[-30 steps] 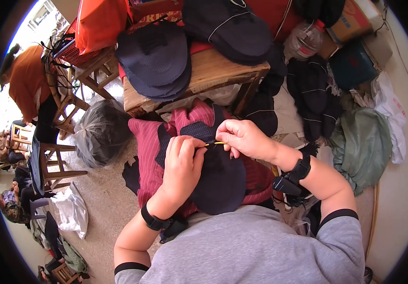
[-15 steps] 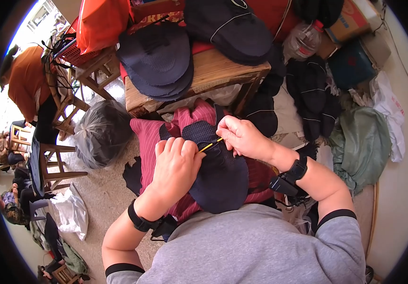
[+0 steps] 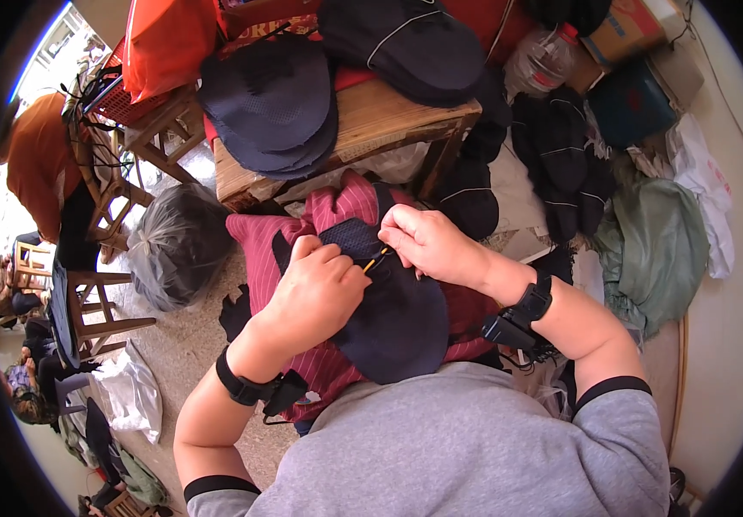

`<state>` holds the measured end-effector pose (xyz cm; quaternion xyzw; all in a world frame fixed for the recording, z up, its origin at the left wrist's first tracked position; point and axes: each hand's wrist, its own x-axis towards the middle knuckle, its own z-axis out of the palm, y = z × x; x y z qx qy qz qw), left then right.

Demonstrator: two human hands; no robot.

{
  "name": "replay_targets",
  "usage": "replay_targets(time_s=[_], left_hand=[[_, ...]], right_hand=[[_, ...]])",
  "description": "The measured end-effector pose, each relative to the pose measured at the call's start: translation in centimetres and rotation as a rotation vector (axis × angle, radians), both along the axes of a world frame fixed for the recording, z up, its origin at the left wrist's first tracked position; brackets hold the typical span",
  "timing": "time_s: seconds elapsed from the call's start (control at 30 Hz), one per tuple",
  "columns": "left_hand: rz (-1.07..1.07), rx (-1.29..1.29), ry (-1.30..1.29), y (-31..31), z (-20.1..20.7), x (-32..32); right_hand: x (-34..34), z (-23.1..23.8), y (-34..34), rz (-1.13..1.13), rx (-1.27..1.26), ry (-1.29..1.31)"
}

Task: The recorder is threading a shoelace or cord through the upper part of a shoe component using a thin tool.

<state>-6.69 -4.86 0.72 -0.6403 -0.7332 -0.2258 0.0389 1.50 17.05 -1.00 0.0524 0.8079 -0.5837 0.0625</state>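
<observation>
A dark navy sole-shaped fabric piece (image 3: pixel 401 332) lies across my lap on red striped cloth (image 3: pixel 255 233), its mesh-patterned top part partly under my hands. Between my two hands runs a thin yellow-and-black stick-like tool (image 3: pixel 376 260), slanting up to the right; its exact kind is too small to tell. My left hand (image 3: pixel 313 289) is closed, with the tool's lower end at its thumb and fingers. At the upper end, my right hand (image 3: pixel 432 244) pinches with thumb and forefinger. What else the curled fingers hold is hidden.
Ahead stands a wooden bench (image 3: pixel 371 121) with stacked navy sole pieces (image 3: pixel 268 103) and a tied dark bundle (image 3: pixel 406 52). To the left are a stuffed plastic bag (image 3: pixel 177 246) and wooden stools (image 3: pixel 100 302). On the right are a clear bottle (image 3: pixel 544 60) and a green sack (image 3: pixel 660 250).
My left hand has tilted and drawn slightly down. My right hand has shifted a little left, and less of the yellow tool shows between them. The whole view has moved slightly.
</observation>
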Motion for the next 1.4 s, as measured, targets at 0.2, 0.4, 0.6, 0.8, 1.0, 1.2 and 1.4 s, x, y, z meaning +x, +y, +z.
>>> replay_targets(time_s=[0.2,0.4,0.6,0.8,1.0,1.2,1.4], left_hand=[[-0.005,0.052,-0.069,-1.2,-0.6,0.9],[0.018,0.055,-0.056,-1.5,-1.5,1.9],[0.080,-0.006,-0.055,-1.9,-2.0,2.7],[0.081,0.002,-0.060,-2.0,-2.6,3.0],[0.136,0.018,-0.108,-1.7,-2.6,3.3],[0.118,0.043,-0.120,-2.0,-2.3,3.4],[0.072,0.034,-0.083,-2.4,-2.6,3.2]], right_hand=[[0.2,-0.1,-0.7,0.021,0.138,0.143],[0.4,-0.7,-0.9,0.047,0.183,0.232],[0.7,-0.4,-1.1,0.050,0.212,0.290],[0.9,-0.9,-1.1,0.056,0.213,0.395],[1.1,-0.3,0.5,0.180,-0.007,0.084],[1.5,-0.1,-0.1,0.197,0.183,0.244],[1.0,0.4,0.0,0.265,0.219,0.242]])
